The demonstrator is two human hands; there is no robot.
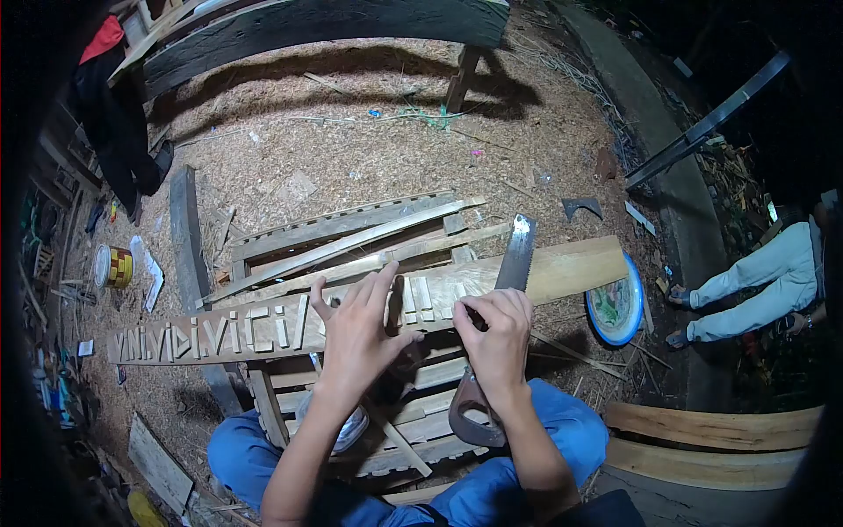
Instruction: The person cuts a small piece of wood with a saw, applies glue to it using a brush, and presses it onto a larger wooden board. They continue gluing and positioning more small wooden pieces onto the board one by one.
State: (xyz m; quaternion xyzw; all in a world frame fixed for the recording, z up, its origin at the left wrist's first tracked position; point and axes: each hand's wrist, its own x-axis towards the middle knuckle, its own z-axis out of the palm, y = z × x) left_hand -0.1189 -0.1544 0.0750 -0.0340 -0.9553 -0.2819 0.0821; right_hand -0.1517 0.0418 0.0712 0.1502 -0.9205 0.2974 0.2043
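Note:
A long wooden board (pixel 571 268) lies across my knees, with thin wood strips forming letters (pixel 233 332) along its left part. Upright strips (pixel 427 299) stand further right between my hands. My left hand (pixel 362 329) is over the middle of the board, fingers spread, thumb pointing right. My right hand (pixel 499 329) is closed, thumb and fingertips pinched near a short pale strip; what they grip is hidden. Under that hand a handsaw (pixel 518 255) lies across the board, its blade pointing away and its handle (pixel 474 417) near my lap.
Wooden pallet slats (pixel 351 237) lie beneath and beyond the board. A blue-rimmed basin (pixel 625 325) is under its right end. A paint bucket (pixel 114 266) stands left. A dark bench (pixel 325 44) is ahead. People stand at left and right; planks (pixel 702 461) lie lower right.

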